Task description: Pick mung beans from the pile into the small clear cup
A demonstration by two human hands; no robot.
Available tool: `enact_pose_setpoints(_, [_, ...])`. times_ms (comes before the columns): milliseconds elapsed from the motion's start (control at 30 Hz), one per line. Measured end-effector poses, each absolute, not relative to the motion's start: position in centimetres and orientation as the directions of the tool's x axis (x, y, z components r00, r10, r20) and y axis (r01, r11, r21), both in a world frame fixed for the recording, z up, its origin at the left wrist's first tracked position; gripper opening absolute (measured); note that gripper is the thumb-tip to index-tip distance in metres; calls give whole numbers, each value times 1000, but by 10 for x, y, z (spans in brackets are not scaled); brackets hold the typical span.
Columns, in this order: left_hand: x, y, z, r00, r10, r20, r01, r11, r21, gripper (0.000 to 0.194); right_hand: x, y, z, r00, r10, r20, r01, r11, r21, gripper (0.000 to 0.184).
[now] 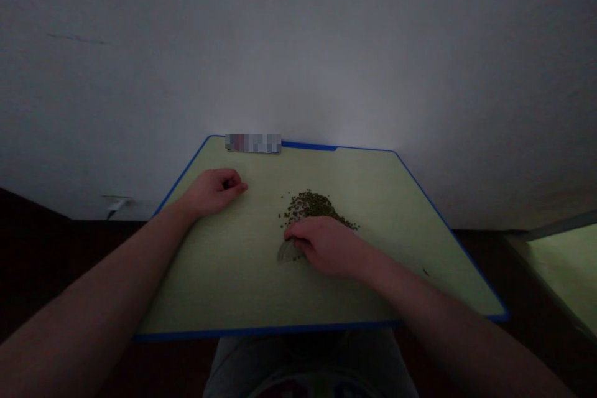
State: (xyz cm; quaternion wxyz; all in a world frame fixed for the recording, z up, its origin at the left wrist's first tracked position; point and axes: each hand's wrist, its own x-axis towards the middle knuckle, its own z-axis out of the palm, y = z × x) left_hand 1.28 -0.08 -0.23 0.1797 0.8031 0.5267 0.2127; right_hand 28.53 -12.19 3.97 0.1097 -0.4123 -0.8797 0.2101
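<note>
Legs in pale trousers [231,364] sit at the bottom centre of the frame, tucked under the near blue edge of the counter [209,298], which puts its middle within easy reach. Just right of centre, the right hand [326,242] is nearly closed, thumb and bent fingers drawn together at the upper edge of a clear curved piece [285,252]. It seems to pinch that piece, probably to steady it against the counter, though the fingers hide part of the grip. Right behind the knuckles lies a loose pile of small greenish-brown grains [314,202], close to the fingertips; the hand covers its near side, so its full spread cannot be seen. Left of centre, the left hand [217,191] rests apart from the grains, fingers loosely curled towards the thumb; whether anything is inside, I cannot tell. Being off to the side, it leaves the pile's left side unobstructed. A blurred box [253,144] lies at the far edge, beyond both hands and out of their way. A small dark fleck [426,272] is at lower right, near the right forearm.
</note>
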Motion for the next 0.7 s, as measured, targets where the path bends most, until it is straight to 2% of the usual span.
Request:
enact_pose_setpoints(267, [15, -2, 0, 347, 927, 142, 755, -366, 544, 30, 290, -126, 47, -709, 696, -114, 656, 591, -470, 29])
enact_pose_setpoints(500, [14, 0, -1, 344, 928, 145, 780, -369, 506, 31, 304, -148, 47, -631, 759, -158, 724, 504, -471, 27])
enact_pose_setpoints(700, [15, -2, 1, 340, 930, 137, 782, -360, 509, 31, 316, -176, 45, -538, 822, -185, 754, 371, -542, 25])
